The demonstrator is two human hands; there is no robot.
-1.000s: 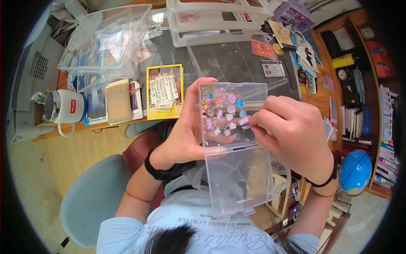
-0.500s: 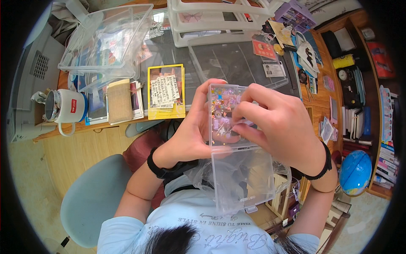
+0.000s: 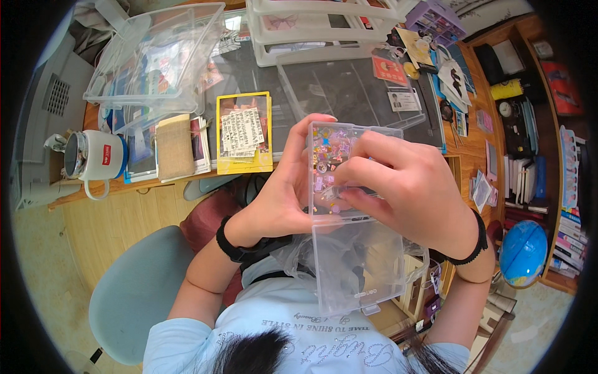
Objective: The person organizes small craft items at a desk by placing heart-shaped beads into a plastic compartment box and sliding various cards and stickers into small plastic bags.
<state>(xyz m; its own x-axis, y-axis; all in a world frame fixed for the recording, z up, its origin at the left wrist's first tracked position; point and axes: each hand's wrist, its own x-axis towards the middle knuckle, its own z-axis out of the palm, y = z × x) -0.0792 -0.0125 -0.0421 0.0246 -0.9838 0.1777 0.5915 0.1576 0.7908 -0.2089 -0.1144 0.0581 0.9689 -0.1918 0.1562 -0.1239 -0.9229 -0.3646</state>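
Note:
My left hand [image 3: 277,206] grips an open clear plastic box [image 3: 314,202] from the left, with its thumb along the box's lower edge. The upper half holds small pink, purple and blue decorative pieces [image 3: 322,143]; the clear lid [image 3: 336,268] hangs below toward my chest. My right hand [image 3: 398,187] reaches over the box's right part, fingers bent and closed down among the pieces; whatever its fingertips hold is hidden.
On the desk are clear trays [image 3: 152,62], a yellow-framed card stack [image 3: 243,134], a white mug [image 3: 93,156], white stacked racks [image 3: 317,31] and a purple organiser [image 3: 433,25]. A shelf holds books and a blue globe [image 3: 522,252]. A grey chair [image 3: 143,293] stands lower left.
My right hand has moved left from the box's right side to its middle, covering more pieces. The box and my left hand have shifted slightly right.

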